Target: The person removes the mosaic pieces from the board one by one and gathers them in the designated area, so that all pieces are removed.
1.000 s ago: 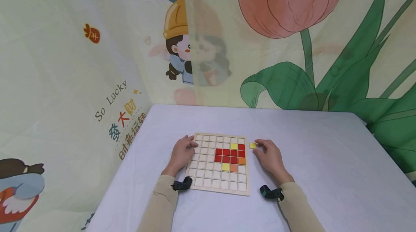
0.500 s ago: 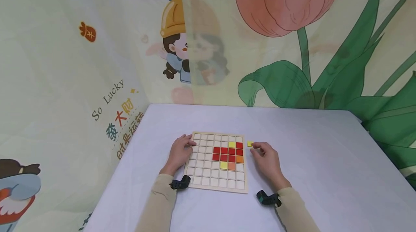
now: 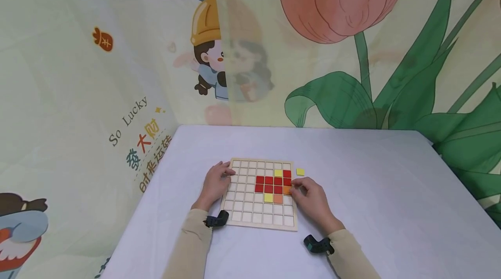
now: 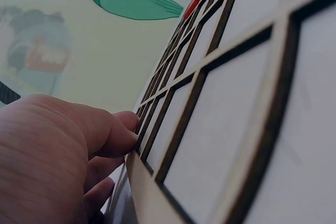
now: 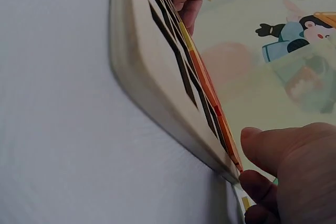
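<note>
Touching the square-gridded wooden board [image 3: 257, 218]

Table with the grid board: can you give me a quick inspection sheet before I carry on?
Surface: white table, apparently cloth-covered.
Job's things: grid board holding red tiles, yellow tiles and orange tiles; loose yellow tile apart from it, to the right.
Clutter: nothing seen.
Hands: left hand touches the grid board's left edge; right hand is at its right edge, contact unclear.
Cables: nothing seen.
Surroundings: backdrop behind, printed with a tulip.
</note>
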`<state>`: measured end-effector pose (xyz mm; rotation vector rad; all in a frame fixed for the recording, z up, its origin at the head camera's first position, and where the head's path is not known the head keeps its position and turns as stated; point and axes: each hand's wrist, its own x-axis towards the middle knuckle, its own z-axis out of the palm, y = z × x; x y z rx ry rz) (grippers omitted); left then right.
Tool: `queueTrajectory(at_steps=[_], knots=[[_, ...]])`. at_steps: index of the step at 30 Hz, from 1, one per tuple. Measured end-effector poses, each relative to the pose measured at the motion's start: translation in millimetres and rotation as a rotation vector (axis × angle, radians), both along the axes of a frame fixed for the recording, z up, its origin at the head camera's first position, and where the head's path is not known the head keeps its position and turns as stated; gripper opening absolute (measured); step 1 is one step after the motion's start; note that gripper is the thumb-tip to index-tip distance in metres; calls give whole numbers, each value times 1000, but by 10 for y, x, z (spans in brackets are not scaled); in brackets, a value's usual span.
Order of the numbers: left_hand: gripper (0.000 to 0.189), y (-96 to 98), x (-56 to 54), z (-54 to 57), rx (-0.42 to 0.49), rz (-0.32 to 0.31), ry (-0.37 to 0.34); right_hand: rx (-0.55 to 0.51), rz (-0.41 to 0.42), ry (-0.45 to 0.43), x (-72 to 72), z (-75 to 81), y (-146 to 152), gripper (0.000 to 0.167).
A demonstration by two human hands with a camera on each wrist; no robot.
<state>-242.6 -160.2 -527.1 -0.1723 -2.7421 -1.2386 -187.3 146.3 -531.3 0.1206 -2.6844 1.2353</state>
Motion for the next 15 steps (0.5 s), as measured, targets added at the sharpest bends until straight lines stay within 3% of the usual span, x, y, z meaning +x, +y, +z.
queueTrajectory(at_steps=[15], knots=[[22, -7, 14, 8, -3, -11, -5, 86, 24, -18, -5, -34, -33, 27]])
